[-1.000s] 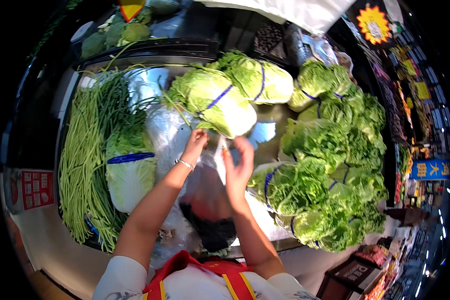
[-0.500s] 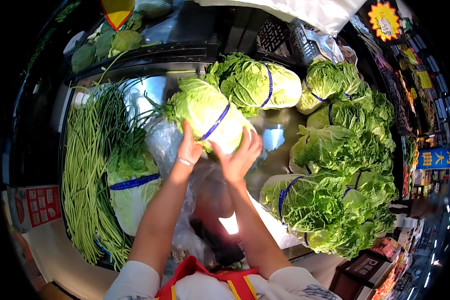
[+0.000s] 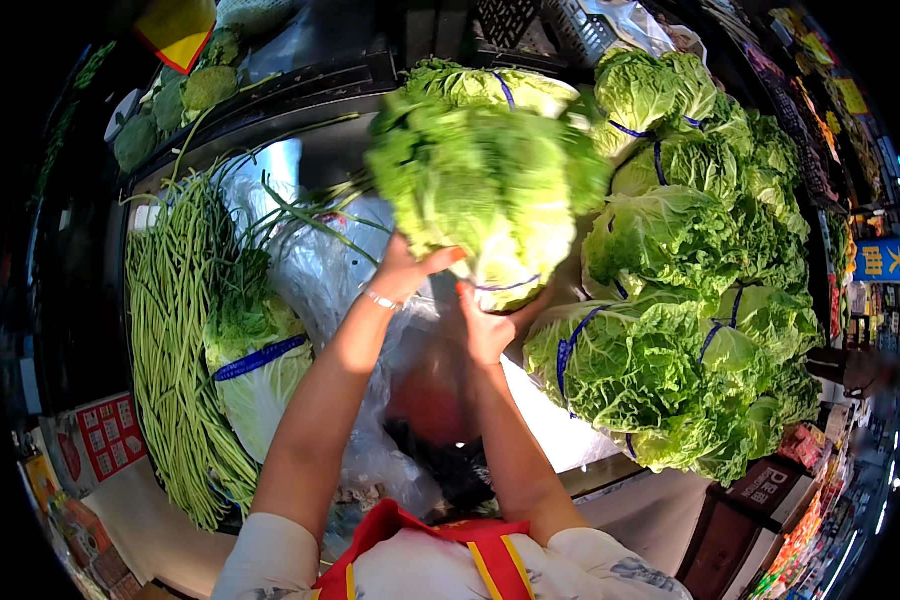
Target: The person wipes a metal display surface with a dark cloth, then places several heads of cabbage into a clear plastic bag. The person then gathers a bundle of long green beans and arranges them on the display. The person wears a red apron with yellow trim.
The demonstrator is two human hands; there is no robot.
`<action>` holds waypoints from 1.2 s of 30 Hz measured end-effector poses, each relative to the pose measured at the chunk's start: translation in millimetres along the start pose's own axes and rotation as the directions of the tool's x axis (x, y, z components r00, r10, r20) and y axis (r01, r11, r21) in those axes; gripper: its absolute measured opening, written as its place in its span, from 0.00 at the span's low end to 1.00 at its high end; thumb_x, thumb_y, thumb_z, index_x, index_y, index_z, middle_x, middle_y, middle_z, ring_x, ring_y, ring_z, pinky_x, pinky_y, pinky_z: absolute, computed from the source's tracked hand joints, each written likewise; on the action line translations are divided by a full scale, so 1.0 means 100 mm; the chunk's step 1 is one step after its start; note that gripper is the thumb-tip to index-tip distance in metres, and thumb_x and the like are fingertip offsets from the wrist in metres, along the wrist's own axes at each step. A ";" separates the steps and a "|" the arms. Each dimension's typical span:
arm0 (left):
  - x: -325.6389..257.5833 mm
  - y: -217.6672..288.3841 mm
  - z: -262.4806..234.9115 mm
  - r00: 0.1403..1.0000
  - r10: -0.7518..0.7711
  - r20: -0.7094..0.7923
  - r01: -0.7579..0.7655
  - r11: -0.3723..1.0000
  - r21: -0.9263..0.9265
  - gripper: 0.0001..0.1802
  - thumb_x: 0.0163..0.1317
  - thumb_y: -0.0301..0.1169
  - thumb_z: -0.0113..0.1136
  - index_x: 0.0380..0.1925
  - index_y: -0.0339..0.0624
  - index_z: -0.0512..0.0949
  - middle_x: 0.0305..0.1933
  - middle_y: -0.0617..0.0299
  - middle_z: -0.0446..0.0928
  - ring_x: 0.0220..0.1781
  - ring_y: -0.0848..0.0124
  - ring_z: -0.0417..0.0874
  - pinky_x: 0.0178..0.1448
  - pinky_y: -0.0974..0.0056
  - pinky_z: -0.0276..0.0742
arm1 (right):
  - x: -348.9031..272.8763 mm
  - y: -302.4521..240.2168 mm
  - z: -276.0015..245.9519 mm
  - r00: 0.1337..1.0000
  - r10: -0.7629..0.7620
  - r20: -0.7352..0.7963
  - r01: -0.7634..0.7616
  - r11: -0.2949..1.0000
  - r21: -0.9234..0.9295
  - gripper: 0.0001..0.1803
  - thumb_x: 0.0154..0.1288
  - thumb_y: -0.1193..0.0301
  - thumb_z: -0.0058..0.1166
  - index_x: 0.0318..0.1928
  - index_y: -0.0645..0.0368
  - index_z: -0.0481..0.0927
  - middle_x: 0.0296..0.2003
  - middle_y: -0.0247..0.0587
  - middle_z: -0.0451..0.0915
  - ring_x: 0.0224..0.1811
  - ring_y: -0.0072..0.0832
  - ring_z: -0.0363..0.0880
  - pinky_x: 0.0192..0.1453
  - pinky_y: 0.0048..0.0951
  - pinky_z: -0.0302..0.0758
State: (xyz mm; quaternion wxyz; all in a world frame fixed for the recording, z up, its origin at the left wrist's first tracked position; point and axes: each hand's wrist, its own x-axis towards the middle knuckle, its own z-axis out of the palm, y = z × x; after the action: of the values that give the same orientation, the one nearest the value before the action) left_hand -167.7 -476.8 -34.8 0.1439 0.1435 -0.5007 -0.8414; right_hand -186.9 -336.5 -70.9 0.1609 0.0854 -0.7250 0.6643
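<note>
A napa cabbage [image 3: 490, 190], smeared by motion, is raised over the middle of the metal display counter, its leafy top turned away from me and its pale base toward me. A blue band shows low around it. My left hand [image 3: 410, 268] grips its lower left side, the thumb pressed on the leaves. My right hand [image 3: 492, 325] cups the base from below, with some of its fingers hidden under the cabbage. Just behind, partly covered by the raised one, lies another banded napa cabbage [image 3: 540, 92].
Several banded napa cabbages [image 3: 670, 240] are piled on the right. At the left lie long green beans [image 3: 165, 340] and a single napa cabbage [image 3: 260, 385]. Clear plastic film [image 3: 320, 270] is spread between. Broccoli [image 3: 210, 88] sits beyond the counter's back edge [image 3: 300, 105].
The held cabbage has turned and moved right and away from me, so more of its leafy top shows. My right hand has shifted from its right side to beneath the base.
</note>
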 end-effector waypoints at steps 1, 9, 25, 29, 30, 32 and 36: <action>0.11 0.04 0.12 0.997 -0.013 0.082 0.008 0.998 0.060 0.37 0.42 0.25 0.71 0.54 0.38 0.64 0.51 0.60 0.72 0.50 0.70 0.74 0.54 0.67 0.72 | 0.04 0.15 0.00 0.997 -0.025 -0.068 0.022 0.999 -0.042 0.62 0.31 0.62 0.76 0.64 0.67 0.48 0.60 0.58 0.55 0.63 0.46 0.54 0.65 0.43 0.55; 0.82 -0.14 0.59 0.839 0.323 0.438 -0.449 0.865 0.222 0.60 0.37 0.39 0.75 0.66 0.38 0.46 0.68 0.50 0.53 0.69 0.63 0.54 0.70 0.64 0.49 | 0.41 0.41 0.02 0.979 -0.135 -0.153 0.069 0.927 -0.370 0.55 0.42 0.64 0.72 0.63 0.70 0.48 0.56 0.57 0.63 0.54 0.42 0.69 0.55 0.36 0.71; 0.92 -0.03 -0.96 0.918 0.396 -0.033 0.033 0.006 0.999 0.37 0.46 0.30 0.65 0.59 0.49 0.61 0.59 0.57 0.63 0.59 0.54 0.66 0.60 0.57 0.64 | 0.07 0.51 0.03 0.822 0.560 -0.107 -0.560 0.828 0.028 0.33 0.55 0.67 0.63 0.54 0.70 0.61 0.53 0.54 0.67 0.54 0.34 0.68 0.57 0.31 0.67; 0.82 0.07 -1.50 0.978 0.171 0.121 -0.082 -0.217 0.973 0.32 0.46 0.30 0.62 0.54 0.50 0.64 0.52 0.57 0.66 0.51 0.52 0.70 0.55 0.57 0.66 | -0.33 0.27 -0.04 0.878 0.086 0.472 0.208 0.818 -0.536 0.40 0.49 0.65 0.65 0.61 0.63 0.60 0.61 0.47 0.60 0.64 0.44 0.54 0.66 0.41 0.52; 0.80 0.09 -1.60 0.987 0.045 0.155 -0.142 -0.220 0.965 0.31 0.47 0.29 0.61 0.53 0.50 0.64 0.51 0.57 0.66 0.51 0.52 0.70 0.55 0.57 0.66 | -0.31 0.19 -0.06 0.798 0.036 0.602 0.301 0.842 -0.449 0.38 0.45 0.67 0.66 0.58 0.60 0.65 0.60 0.45 0.62 0.65 0.44 0.52 0.67 0.42 0.51; 0.74 0.28 -1.72 0.928 -0.231 0.291 -0.309 -0.046 0.950 0.29 0.47 0.27 0.59 0.52 0.50 0.65 0.50 0.57 0.68 0.48 0.52 0.71 0.53 0.57 0.67 | -0.31 0.25 -0.16 0.725 0.037 0.688 0.368 0.823 -0.432 0.35 0.45 0.68 0.66 0.56 0.57 0.69 0.59 0.44 0.64 0.64 0.44 0.53 0.66 0.42 0.53; 0.42 0.89 -1.65 0.757 -0.568 0.322 -0.351 0.062 0.934 0.22 0.46 0.26 0.54 0.46 0.46 0.72 0.43 0.55 0.75 0.48 0.55 0.70 0.54 0.55 0.66 | -0.29 0.29 -0.30 0.726 0.060 0.686 0.345 0.830 -0.438 0.19 0.48 0.75 0.62 0.45 0.56 0.78 0.46 0.42 0.70 0.51 0.41 0.66 0.56 0.36 0.64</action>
State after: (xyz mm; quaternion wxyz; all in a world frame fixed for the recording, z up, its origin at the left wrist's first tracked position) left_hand -134.0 -666.3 -35.3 -0.2447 -0.0521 -0.9317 -0.2635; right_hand -166.4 -305.9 -106.3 -0.0424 0.3290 -0.8793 0.3416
